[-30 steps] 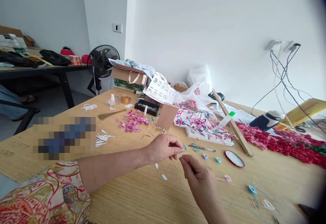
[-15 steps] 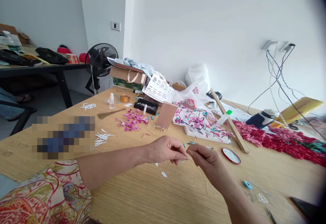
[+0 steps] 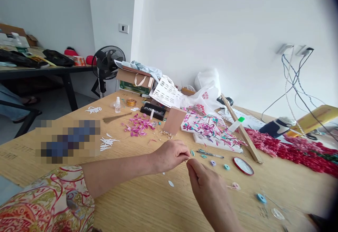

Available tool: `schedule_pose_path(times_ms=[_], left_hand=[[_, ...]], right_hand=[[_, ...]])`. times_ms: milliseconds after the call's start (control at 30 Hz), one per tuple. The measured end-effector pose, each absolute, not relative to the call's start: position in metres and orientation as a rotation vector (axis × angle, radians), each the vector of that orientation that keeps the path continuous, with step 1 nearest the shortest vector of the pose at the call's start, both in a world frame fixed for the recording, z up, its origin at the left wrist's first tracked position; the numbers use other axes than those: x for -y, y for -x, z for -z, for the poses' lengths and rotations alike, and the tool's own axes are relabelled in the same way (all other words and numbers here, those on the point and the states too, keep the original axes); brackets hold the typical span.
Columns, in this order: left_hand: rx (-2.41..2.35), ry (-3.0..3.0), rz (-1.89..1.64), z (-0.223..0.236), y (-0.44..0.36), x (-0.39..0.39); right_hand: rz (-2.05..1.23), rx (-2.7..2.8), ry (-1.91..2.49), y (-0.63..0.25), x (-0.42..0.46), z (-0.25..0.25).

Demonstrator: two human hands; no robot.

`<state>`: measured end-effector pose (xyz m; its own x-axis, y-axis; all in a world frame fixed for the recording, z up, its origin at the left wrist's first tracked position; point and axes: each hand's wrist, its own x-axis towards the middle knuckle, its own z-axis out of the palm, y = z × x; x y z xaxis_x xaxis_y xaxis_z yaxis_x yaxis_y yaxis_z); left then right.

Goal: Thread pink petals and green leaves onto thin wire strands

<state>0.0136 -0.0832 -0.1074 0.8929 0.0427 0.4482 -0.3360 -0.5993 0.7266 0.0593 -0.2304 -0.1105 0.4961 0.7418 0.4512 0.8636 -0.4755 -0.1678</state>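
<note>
Above the middle of the table, my left hand is closed in a pinch. My right hand is also closed, its fingertips touching or nearly touching those of the left. Whatever lies between the fingers is too small or hidden to name. Below them a small white petal-shaped piece lies on the wood. Just beyond the right hand are a slim metal tool, a purple spool and a green spool. A pink spool and a blue spool lie to its right.
Pink petals are heaped near an upright wooden block. Purple flower sprigs rest on white foam. A wooden bar, a red-rimmed round dish and red chenille-like strands occupy the right. White strips lie left.
My right hand has turned and moved left and lower, its back now towards me. The two hands' fingertips have come together. Spools formerly behind the right hand now show. The view has shifted slightly.
</note>
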Motion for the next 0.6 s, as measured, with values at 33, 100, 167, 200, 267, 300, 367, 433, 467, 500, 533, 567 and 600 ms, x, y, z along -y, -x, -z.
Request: schedule_pose_path(times_ms=[33,100,167,200,267,300,367,433,467,500,533,567,600], left_hand=[[0.268,-2.187,-0.512,0.108,-0.013,0.083],[0.332,-2.15,-0.392,0.108,-0.013,0.084],[0.296,-1.978,-0.22,0.107,-0.012,0.084],[0.252,-1.865,-0.147,0.106,-0.012,0.085],[0.16,-1.66,-0.084,0.105,-0.012,0.085],[0.128,-1.59,-0.093,0.105,-0.013,0.086],[0.095,-1.509,-0.146,0.105,-0.014,0.086],[0.074,-1.493,-0.211,0.106,-0.015,0.085],[0.059,-1.501,-0.242,0.106,-0.016,0.085],[0.039,-1.516,-0.274,0.107,-0.017,0.085],[0.017,-1.536,-0.305,0.107,-0.017,0.085],[-0.005,-1.559,-0.335,0.108,-0.018,0.085],[-0.025,-1.585,-0.36,0.109,-0.018,0.084]], right_hand=[[0.428,1.393,2.391,-0.063,0.232,0.103],[0.277,1.478,2.37,-0.073,0.236,0.089],[0.046,1.47,2.295,-0.085,0.24,0.078],[-0.069,1.423,2.24,-0.09,0.241,0.076],[-0.261,1.259,2.091,-0.097,0.24,0.08],[-0.337,1.158,1.999,-0.099,0.238,0.085],[-0.46,0.983,1.808,-0.099,0.233,0.099],[-0.527,0.879,1.683,-0.096,0.227,0.113],[-0.541,0.857,1.658,-0.095,0.225,0.118],[-0.538,0.846,1.655,-0.093,0.223,0.121],[-0.513,0.841,1.669,-0.092,0.221,0.123],[-0.465,0.846,1.696,-0.092,0.22,0.123],[-0.396,0.865,1.728,-0.092,0.218,0.122]])
